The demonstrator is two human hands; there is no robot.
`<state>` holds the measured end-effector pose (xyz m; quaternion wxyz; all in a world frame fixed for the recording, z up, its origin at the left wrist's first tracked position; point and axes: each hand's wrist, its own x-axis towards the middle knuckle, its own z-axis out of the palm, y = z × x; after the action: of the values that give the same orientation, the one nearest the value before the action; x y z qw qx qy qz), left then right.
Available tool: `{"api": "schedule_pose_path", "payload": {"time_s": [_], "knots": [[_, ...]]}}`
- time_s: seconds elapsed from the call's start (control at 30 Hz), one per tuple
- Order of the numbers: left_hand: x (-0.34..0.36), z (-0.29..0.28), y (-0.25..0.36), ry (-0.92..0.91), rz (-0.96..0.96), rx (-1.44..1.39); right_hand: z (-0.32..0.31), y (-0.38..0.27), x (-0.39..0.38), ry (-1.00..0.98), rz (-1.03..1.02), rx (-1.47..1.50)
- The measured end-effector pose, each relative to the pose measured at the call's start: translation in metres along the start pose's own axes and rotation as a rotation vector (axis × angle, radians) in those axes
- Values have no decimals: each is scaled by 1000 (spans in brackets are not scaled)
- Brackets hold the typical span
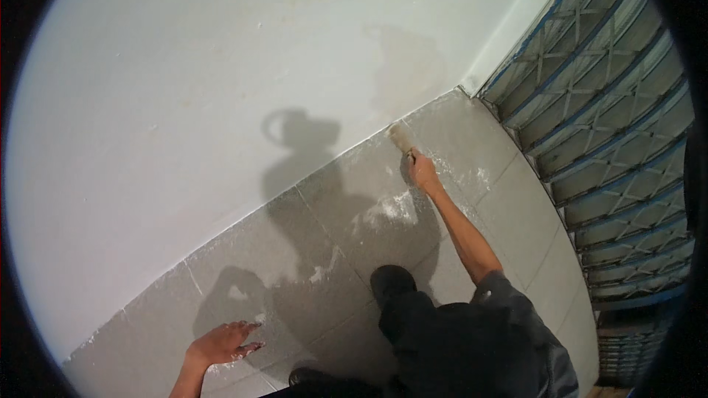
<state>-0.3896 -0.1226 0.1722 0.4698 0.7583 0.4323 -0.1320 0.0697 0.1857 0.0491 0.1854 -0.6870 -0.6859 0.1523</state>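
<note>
My right hand (pixel 422 170) grips a brush (pixel 400 138) by its handle, with the arm stretched forward. The brush's pale, flat bristle end is at the tiled floor (pixel 457 140), close to the foot of the white wall (pixel 184 103). Over the floor tiles at the lower left is my left hand (pixel 225 343), its fingers stretched out and apart. White residue marks those fingers, and I see nothing held in them. A white powdery smear (pixel 394 208) lies on the tiles below the brush.
On the right stands a folding metal lattice gate (pixel 590 103) with blue bars. My dark shoe (pixel 392 280) rests on the tiles, and my shadow (pixel 302 147) falls across wall and floor. More white specks dot the tiles.
</note>
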Motion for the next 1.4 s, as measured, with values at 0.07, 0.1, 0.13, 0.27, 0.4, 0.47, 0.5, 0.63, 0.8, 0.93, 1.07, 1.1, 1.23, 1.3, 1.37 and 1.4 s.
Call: {"api": "schedule_pose_path", "payload": {"time_s": [0.07,0.1,0.13,0.27,0.4,0.47,0.5,0.63,0.8,0.93,1.07,1.1,1.23,1.3,1.37,1.4], "knots": [[2,-3,4,21,68,27,0,3,4,56,111,-25],[2,-5,9,23,19,13,0,6,2,56,110,-26],[1,-10,16,22,-33,-3,-3,2,-3,23,68,-24],[-1,-13,20,-10,-70,-39,3,8,-2,35,35,-10],[0,-15,23,-14,-86,-51,-4,9,-2,-18,5,-57],[-2,-16,24,-46,-119,-74,-4,6,-4,3,19,-30],[-3,-14,23,-13,-94,-38,-5,5,-4,1,20,-29],[-1,-21,28,-60,-94,-26,-6,10,-3,-12,-21,-75],[1,-15,22,-3,-40,8,-8,14,5,24,18,-73],[1,-17,25,-45,-96,-25,-8,7,1,-30,-52,-96],[0,-21,31,-41,-93,-19,-1,11,-3,-39,22,-102],[0,-20,30,-37,-95,-37,-2,11,-2,-44,23,-102],[-1,-14,24,38,-52,23,-8,1,2,-43,-1,-91],[-3,-14,24,14,-61,-12,-4,1,0,-91,-20,-136],[1,-16,26,0,-59,-42,-7,12,6,21,-19,-87],[2,-18,27,1,-56,-30,-5,17,9,24,-21,-89]]}}
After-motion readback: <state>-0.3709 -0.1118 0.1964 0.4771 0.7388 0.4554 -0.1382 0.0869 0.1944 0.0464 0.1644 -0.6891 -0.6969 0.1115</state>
